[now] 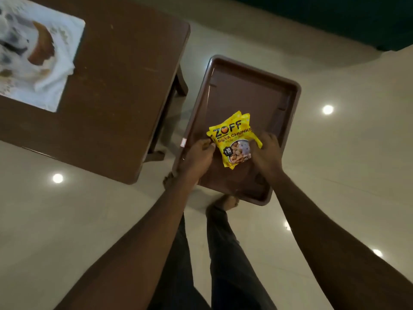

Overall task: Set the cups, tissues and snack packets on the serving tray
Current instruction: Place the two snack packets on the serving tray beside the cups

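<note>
Pale glossy floor (335,175) lay under a brown tray (252,90); a brown worktop (123,86) stood at its left. Yellow packets (233,139) were stacked in the tray's near half. The left hand (197,156) pinched their left edge, and the right hand (267,153) had its fingers (257,151) closed on the right edge. The packets seemed light, soft and crinkly, best held by the edges. How many packets was unclear. On the worktop a white blurred heap (33,52) was cut off; no cups could be made out.

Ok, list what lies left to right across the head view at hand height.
Table → left hand → snack packets → right hand → tray's right rim → bare floor.
</note>
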